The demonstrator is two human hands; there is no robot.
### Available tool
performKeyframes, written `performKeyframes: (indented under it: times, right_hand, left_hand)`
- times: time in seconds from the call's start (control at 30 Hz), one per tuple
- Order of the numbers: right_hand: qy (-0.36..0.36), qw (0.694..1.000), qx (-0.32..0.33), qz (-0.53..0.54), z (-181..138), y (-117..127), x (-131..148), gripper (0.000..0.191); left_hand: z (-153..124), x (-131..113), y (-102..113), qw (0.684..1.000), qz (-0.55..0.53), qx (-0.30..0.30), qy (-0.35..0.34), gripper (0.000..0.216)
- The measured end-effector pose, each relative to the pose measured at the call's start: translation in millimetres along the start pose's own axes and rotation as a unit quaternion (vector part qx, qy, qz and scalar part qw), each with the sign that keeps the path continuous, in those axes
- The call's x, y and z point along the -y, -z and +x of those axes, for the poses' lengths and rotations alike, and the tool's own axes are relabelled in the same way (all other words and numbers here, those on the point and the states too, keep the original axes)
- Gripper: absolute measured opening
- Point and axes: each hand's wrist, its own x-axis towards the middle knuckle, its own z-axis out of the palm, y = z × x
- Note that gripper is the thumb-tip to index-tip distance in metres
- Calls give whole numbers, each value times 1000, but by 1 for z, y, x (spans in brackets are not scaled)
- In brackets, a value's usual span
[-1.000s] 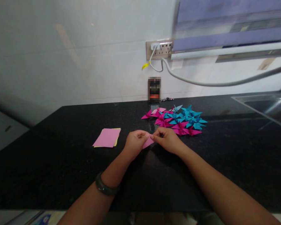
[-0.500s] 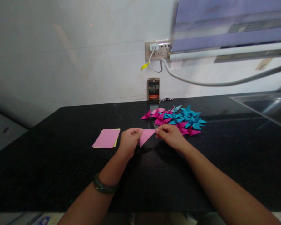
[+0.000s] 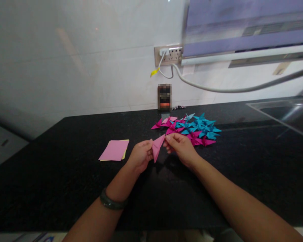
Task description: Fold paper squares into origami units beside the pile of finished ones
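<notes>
A folded piece of pink origami paper (image 3: 157,147) is held up above the black counter (image 3: 73,188) between my two hands. My left hand (image 3: 140,154) pinches its left side between thumb and fingers. At the upper right corner of the paper, my right hand (image 3: 179,147) grips the tip with thumb and forefinger. The paper's lower point hangs down between the hands. Just behind my right hand lies a group of folded paper cranes in magenta (image 3: 175,128), blue (image 3: 202,124) and pale pink.
Left of my hands lies a stack of square pink paper (image 3: 113,150) with yellow sheets showing beneath. A phone-like object with a blurred screen (image 3: 164,97) leans on the wall, a beaded string (image 3: 178,107) beside it. A metal sink (image 3: 288,112) is at right; a power socket (image 3: 168,54) is above.
The pink paper has turned from a flat triangle with a level top edge to a narrower, tilted shape, its right tip raised. My right hand has shifted slightly left, closer to my left hand.
</notes>
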Motion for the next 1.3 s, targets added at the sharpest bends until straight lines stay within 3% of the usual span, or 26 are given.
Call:
performKeyframes:
  times: [0.17, 0.47, 1.0, 1.13, 1.3]
  right_hand:
    - [-9, 995, 94, 7, -6, -7, 0, 31]
    - [-1, 993, 118, -18, -7, -11, 0, 28]
    - [0, 993, 116, -14, -7, -10, 1, 17]
    - [-5, 996, 79, -30, -4, -9, -3, 7]
    - [36, 996, 25, -77, 2, -4, -12, 13]
  left_hand:
    - [-2, -1, -6, 999, -38, 10, 30, 11]
    - [-2, 0, -4, 996, -60, 36, 48, 10]
    - [1, 1, -1, 996, -61, 43, 40, 15]
    - [3, 2, 1, 998, -60, 11, 21, 11]
    - [-1, 4, -1, 1000, -3, 27, 8, 12]
